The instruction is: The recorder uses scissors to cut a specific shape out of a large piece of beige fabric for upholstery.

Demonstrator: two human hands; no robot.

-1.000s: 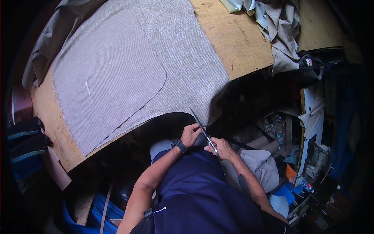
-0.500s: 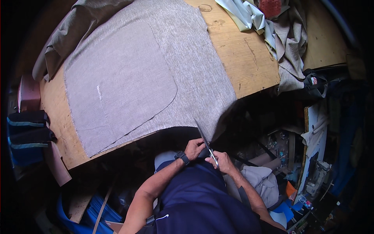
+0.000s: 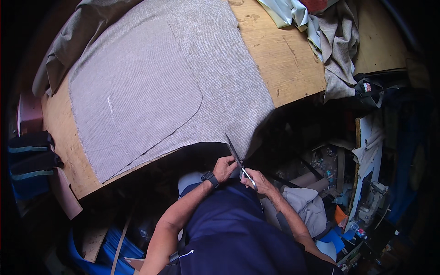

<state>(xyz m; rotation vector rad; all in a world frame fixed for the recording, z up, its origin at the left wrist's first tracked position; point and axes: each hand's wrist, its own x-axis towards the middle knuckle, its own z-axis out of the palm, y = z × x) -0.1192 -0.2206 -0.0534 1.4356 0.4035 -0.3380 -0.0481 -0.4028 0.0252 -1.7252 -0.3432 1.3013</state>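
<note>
A large piece of grey woven fabric (image 3: 231,68) drapes over the near edge of the wooden table. Its lower corner hangs toward me. On it lies a smaller fabric panel (image 3: 142,87) with a rounded corner and a short white mark. My right hand (image 3: 259,181) is closed around the handles of metal scissors (image 3: 235,152), whose long blades point up and away along the hanging fabric. Just left of the blades, my left hand (image 3: 224,168), with a dark watch on its wrist, pinches the fabric's hanging edge; its fingertips are partly hidden.
The wooden table (image 3: 284,59) carries crumpled cloth (image 3: 339,46) at the far right and rolled fabric (image 3: 73,50) at the far left. Dark blue-edged bundles (image 3: 32,158) sit at its left end. Below right lie grey cloth (image 3: 305,208) and clutter; a blue plastic object (image 3: 117,245) is below left.
The whole view has shifted a little, so table and fabric sit slightly further up and left. Both hands and the scissors stay at the hanging edge, with little movement against the fabric.
</note>
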